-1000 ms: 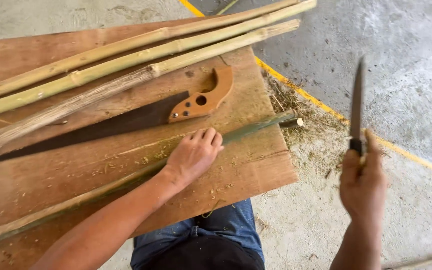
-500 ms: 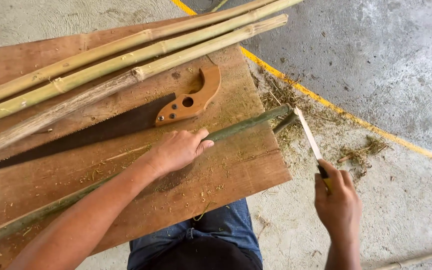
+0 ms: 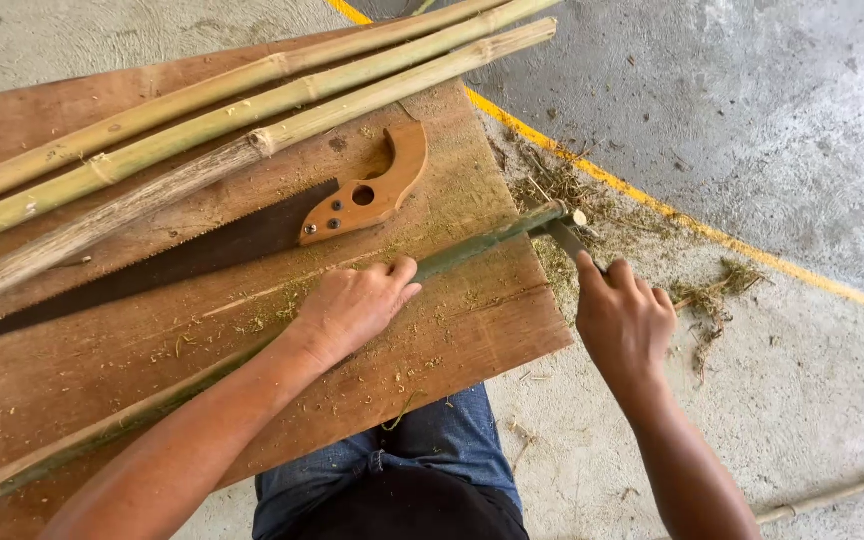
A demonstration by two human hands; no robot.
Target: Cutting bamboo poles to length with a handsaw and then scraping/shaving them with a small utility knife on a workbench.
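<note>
The left hand (image 3: pixel 357 305) lies palm down on a thin green cane (image 3: pixel 482 243), fingers curled over it and pressing it to the wooden board (image 3: pixel 472 330). The cane runs along the board's near side, its cut end just past the right edge. The right hand (image 3: pixel 624 325) is closed round the handle of a knife (image 3: pixel 564 238), whose blade touches the cane close to that end. A saw (image 3: pixel 252 235) with a brown wooden handle lies flat on the board beyond the left hand. Three thicker bamboo poles (image 3: pixel 252 110) lie side by side along the far edge. Green shavings (image 3: pixel 722 290) litter the concrete floor (image 3: pixel 802 120) near a yellow line (image 3: pixel 672 212)
</note>
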